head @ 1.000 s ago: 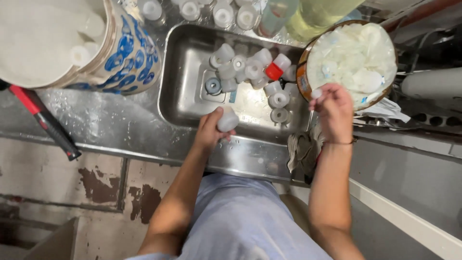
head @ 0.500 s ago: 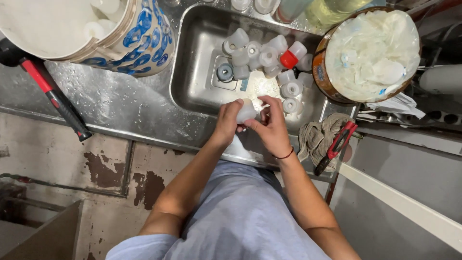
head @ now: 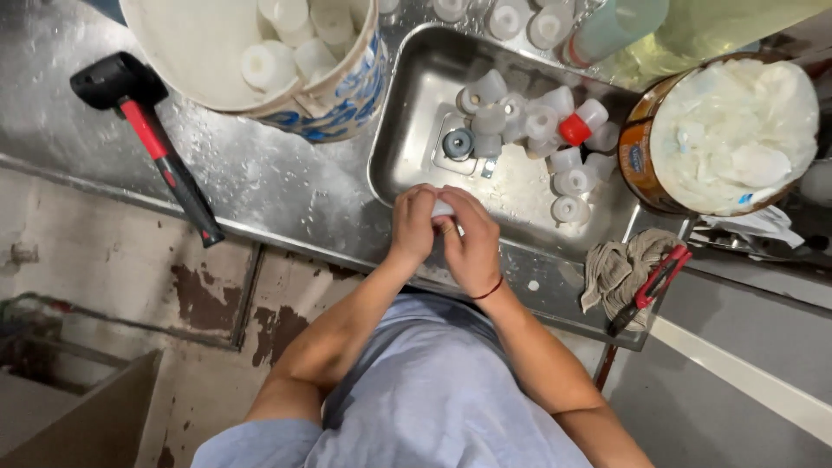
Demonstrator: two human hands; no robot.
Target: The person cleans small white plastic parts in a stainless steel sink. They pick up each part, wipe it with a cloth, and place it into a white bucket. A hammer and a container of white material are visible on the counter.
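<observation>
White plastic cap [head: 444,208] sat pinched between the fingers of the left hand [head: 412,224] and right hand [head: 471,243], over the steel sink [head: 407,130]. Beyond the fingers lay more caps [head: 537,130]; a bucket [head: 286,69] held others.

Both forearms are stretched forward from the torso toward twelve o'clock, bare from the elbows down. The left hand [head: 412,224] and the right hand [head: 471,238] are brought together, fingers curled inward and closed against each other, knuckles turned up. A thin dark band is worn at the right wrist. The left elbow is bent out toward seven o'clock.
</observation>
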